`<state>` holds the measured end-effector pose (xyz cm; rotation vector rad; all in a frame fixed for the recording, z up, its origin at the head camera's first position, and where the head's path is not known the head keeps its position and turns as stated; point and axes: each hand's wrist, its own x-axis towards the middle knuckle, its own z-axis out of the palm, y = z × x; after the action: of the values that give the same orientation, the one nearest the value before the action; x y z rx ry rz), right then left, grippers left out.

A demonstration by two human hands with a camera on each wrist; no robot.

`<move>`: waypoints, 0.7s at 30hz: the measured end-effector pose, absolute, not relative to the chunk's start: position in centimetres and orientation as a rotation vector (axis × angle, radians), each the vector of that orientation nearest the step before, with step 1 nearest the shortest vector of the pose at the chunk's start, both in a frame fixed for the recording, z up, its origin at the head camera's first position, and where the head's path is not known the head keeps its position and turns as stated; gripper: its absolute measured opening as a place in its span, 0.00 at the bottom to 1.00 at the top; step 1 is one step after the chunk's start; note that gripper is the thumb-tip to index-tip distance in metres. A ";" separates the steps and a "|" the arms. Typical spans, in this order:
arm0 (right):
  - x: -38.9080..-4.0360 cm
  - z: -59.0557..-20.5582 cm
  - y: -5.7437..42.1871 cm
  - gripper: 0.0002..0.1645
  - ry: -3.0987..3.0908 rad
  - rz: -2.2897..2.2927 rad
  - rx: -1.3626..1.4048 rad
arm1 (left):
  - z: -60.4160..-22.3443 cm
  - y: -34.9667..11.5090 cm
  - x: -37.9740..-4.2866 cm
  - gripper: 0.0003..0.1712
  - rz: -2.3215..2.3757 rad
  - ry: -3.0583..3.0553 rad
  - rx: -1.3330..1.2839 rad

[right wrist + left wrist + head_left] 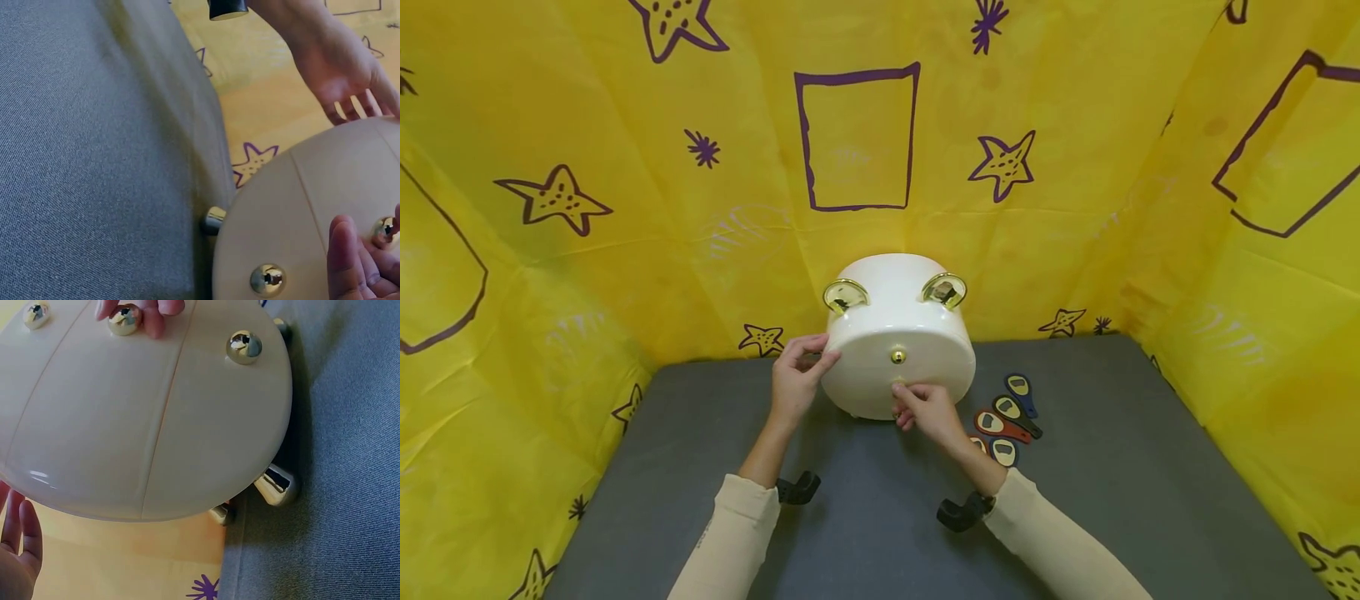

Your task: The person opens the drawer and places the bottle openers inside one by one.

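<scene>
A glossy white rounded drawer box [859, 387] with two gold ears [944, 289] stands at the back of the grey table. In the left wrist view, seams divide its front into three drawers, each with a round gold knob, and short gold feet [277, 485] show below. My right hand [928, 410] pinches the middle knob [125, 320], which is partly covered by the fingertips. My left hand [795, 382] rests against the box's left side, its fingers fairly straight along the edge. The drawer fronts look level with one another.
Several bottle openers [1003, 425] with navy, black and red handles lie right of the box, some partly hidden by my right forearm. A yellow cloth backdrop [737, 275] with purple drawings rises close behind the box and along both table sides.
</scene>
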<state>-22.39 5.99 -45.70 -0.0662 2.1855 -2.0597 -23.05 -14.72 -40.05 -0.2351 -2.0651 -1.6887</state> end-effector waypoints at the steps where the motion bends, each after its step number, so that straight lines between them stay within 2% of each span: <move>1: -22.4 -45.8 6.0 0.23 2.184 -2.069 -0.062 | -40.1 -14.7 -23.1 0.16 -1.687 -2.067 -0.236; 12: -22.3 -46.2 5.8 0.22 2.157 -2.151 -0.068 | -40.1 -14.7 -22.9 0.16 -1.699 -2.059 -0.239; 21: -20.6 -46.3 6.3 0.23 2.197 -2.111 -0.134 | -39.9 -14.8 -22.9 0.17 -1.693 -2.103 -0.213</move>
<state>-20.63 6.28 -46.31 -0.1342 2.1975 -2.1108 -22.90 -14.78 -39.89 -0.2133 -2.1032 -1.6931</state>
